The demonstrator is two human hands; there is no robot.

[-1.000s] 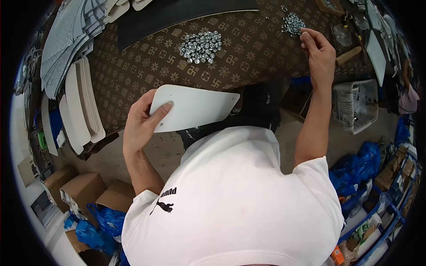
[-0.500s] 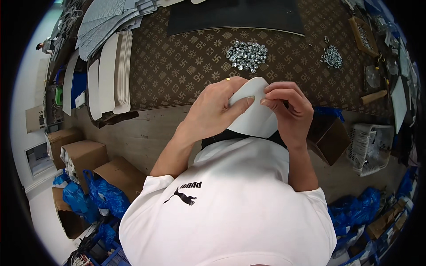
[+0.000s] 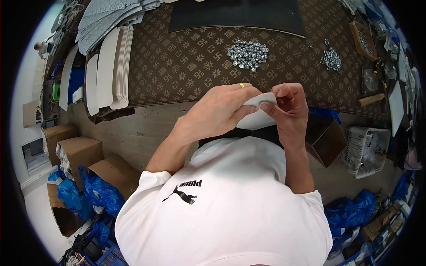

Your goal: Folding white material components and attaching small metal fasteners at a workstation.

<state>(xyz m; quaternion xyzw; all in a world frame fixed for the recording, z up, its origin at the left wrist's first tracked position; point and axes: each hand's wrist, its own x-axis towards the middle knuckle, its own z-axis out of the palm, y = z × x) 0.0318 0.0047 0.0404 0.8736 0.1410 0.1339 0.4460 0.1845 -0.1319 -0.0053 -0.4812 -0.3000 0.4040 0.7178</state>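
Observation:
A white, round-cornered sheet (image 3: 257, 120) is held in front of my waist, just off the near edge of the table. My left hand (image 3: 217, 108) grips it, thumb on the near face and fingers behind. At its upper right corner my right hand (image 3: 293, 108) pinches with the thumb pressed to the face and the other fingers curled. Any small part between those fingertips is hidden. Beyond the hands, a pile of shiny round metal pieces (image 3: 247, 55) lies on the brown patterned cloth (image 3: 186, 66). A smaller heap of tiny metal parts (image 3: 331, 59) lies farther right.
Stacked pale strips with rounded ends (image 3: 116, 66) stand at the table's left, near grey patterned sheets (image 3: 104, 22). A black mat (image 3: 235, 15) lies at the back. To the right are a wooden tray (image 3: 363, 41), a wooden stick (image 3: 372, 99), a cardboard box (image 3: 327, 142) and a white basket (image 3: 366, 150).
The sheet has tipped, so its face looks foreshortened and its top sits lower. My right thumb has moved onto the sheet's corner.

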